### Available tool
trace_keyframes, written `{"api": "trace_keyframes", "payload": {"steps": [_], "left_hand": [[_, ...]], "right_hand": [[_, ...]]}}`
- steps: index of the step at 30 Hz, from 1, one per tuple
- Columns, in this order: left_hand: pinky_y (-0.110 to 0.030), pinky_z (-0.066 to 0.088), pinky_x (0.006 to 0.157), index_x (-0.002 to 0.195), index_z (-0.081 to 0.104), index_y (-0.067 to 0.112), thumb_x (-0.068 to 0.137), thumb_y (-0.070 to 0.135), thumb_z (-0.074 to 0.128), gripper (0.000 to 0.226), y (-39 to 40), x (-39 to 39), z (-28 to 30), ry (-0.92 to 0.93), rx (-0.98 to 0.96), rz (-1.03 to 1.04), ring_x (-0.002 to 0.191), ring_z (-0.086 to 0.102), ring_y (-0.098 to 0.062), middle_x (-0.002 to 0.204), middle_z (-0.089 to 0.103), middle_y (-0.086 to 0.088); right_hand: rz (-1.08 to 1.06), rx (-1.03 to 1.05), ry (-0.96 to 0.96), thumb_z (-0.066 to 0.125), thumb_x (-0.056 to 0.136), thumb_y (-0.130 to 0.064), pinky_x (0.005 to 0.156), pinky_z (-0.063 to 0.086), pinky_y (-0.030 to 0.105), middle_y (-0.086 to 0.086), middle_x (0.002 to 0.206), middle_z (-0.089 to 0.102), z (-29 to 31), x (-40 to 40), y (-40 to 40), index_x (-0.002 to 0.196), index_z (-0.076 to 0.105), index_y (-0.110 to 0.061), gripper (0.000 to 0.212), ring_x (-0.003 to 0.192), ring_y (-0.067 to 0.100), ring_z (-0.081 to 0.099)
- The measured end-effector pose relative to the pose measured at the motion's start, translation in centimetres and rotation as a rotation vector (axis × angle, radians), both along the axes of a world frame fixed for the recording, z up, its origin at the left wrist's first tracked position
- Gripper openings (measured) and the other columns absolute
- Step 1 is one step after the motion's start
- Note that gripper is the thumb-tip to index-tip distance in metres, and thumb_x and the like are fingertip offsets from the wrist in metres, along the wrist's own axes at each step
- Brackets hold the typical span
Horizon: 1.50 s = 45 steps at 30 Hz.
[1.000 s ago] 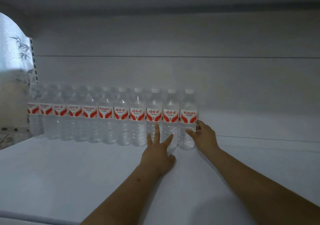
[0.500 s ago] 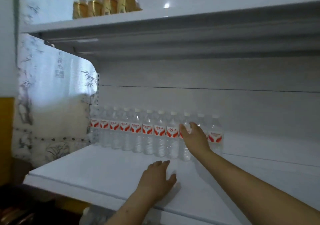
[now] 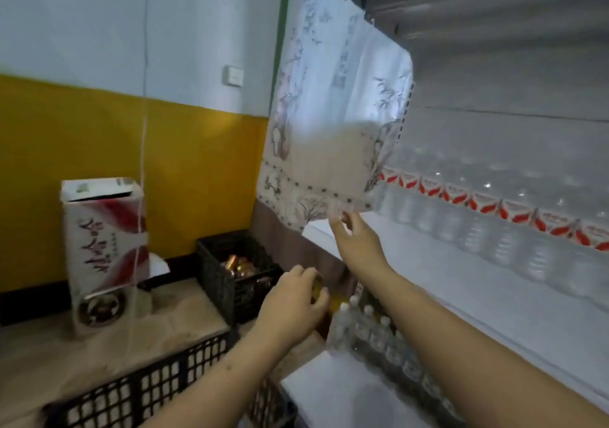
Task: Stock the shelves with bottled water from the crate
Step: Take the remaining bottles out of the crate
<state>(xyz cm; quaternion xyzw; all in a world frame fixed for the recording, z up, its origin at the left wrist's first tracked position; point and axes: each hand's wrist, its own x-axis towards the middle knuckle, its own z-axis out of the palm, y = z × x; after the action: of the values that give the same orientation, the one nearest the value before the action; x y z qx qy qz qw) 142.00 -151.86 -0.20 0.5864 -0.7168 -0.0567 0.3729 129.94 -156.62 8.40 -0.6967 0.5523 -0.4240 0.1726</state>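
Turning from the shelf (image 3: 412,272), where a row of water bottles (image 3: 494,229) is standing at the back, toward the near crate (image 3: 138,391). Left hand (image 3: 293,299) hanging empty, fingers loosely curled; right hand (image 3: 357,239) open, empty, near the curtain (image 3: 329,131). Risking snagging that hem or knocking the lower bottles (image 3: 372,328) while reaching down.
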Motion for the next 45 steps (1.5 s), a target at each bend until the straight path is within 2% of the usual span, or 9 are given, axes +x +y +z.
{"api": "trace_keyframes", "payload": {"steps": [10,17,21,25,32,35,38,41,45], "left_hand": [[-0.032,0.051,0.074,0.100,0.064,0.020,0.090,0.035,0.053,0.021,-0.2,16.0,-24.0,0.167,0.709,0.349,0.087,0.064,-0.021,0.093,0.068,-0.001],[-0.032,0.047,0.093,0.128,0.055,0.014,0.088,0.044,0.062,0.051,-2.6,19.0,-40.1,0.284,1.212,0.355,0.113,0.059,-0.027,0.126,0.062,-0.009],[-0.033,0.042,0.105,0.143,0.043,0.015,0.080,0.042,0.074,0.075,-5.4,18.6,-47.3,0.366,1.327,0.317,0.125,0.052,-0.026,0.143,0.050,-0.006],[-0.035,0.051,0.096,0.130,0.048,0.026,0.053,0.064,0.074,0.089,-9.5,18.0,-57.8,0.338,1.369,0.431,0.111,0.060,-0.026,0.134,0.057,-0.006],[-0.038,0.051,0.097,0.136,0.046,0.023,0.028,0.077,0.062,0.122,-10.7,17.8,-61.2,0.395,1.293,0.586,0.117,0.057,-0.029,0.133,0.055,-0.008],[-0.037,0.050,0.099,0.133,0.052,0.025,0.022,0.080,0.058,0.124,-10.6,18.8,-61.6,0.467,1.311,0.577,0.118,0.057,-0.027,0.131,0.059,-0.004],[-0.028,0.055,0.083,0.119,0.063,0.018,0.043,0.064,0.077,0.090,-10.2,18.9,-55.3,0.753,1.238,0.579,0.098,0.066,-0.021,0.114,0.067,-0.003],[-0.021,0.054,0.054,0.105,0.060,0.012,0.086,0.030,0.070,0.028,-9.8,19.2,-51.2,1.161,1.248,0.477,0.072,0.063,-0.017,0.091,0.066,-0.007],[-0.027,0.059,0.067,0.119,0.057,0.012,0.092,0.032,0.062,0.035,-7.6,19.9,-47.1,1.337,1.274,0.340,0.085,0.068,-0.018,0.109,0.068,-0.011]], "right_hand": [[0.235,0.279,0.111,0.041,0.102,-0.042,0.069,0.038,0.017,-0.008,0.107,0.061,-19.5,11.3,-3.7,0.124,0.058,-0.022,0.034,0.097,0.008,0.055],[0.271,0.730,0.191,0.041,0.103,-0.040,0.089,0.039,0.029,-0.005,0.110,0.056,-36.7,13.9,-7.8,0.123,0.057,-0.022,0.032,0.104,0.012,0.050],[0.196,1.017,0.008,0.043,0.098,-0.047,0.105,0.044,0.046,0.006,0.122,0.063,-43.8,16.7,-10.9,0.110,0.057,-0.025,0.029,0.112,0.024,0.059],[0.177,1.240,-0.147,0.040,0.103,-0.041,0.097,0.045,0.033,0.007,0.124,0.057,-47.9,19.7,-13.1,0.131,0.050,-0.015,0.040,0.111,0.021,0.055],[0.053,1.350,-0.202,0.046,0.100,-0.040,0.080,0.048,0.028,0.008,0.110,0.066,-53.0,20.3,-13.2,0.120,0.056,-0.013,0.035,0.093,0.020,0.061],[-0.014,1.465,-0.296,0.039,0.104,-0.036,0.097,0.045,0.033,0.016,0.134,0.058,-53.7,19.4,-13.3,0.135,0.049,-0.003,0.047,0.123,0.028,0.055],[-0.025,1.484,-0.371,0.037,0.105,-0.036,0.114,0.035,0.038,0.015,0.143,0.051,-54.1,19.5,-13.9,0.141,0.043,0.000,0.052,0.134,0.029,0.046],[-0.058,1.422,-0.304,0.046,0.100,-0.043,0.095,0.045,0.036,0.016,0.132,0.059,-54.9,19.9,-13.9,0.135,0.050,-0.006,0.051,0.120,0.029,0.057],[0.007,1.406,-0.285,0.054,0.091,-0.057,0.099,0.041,0.035,0.012,0.134,0.058,-55.5,20.0,-14.1,0.141,0.044,-0.013,0.067,0.122,0.027,0.055]]}}
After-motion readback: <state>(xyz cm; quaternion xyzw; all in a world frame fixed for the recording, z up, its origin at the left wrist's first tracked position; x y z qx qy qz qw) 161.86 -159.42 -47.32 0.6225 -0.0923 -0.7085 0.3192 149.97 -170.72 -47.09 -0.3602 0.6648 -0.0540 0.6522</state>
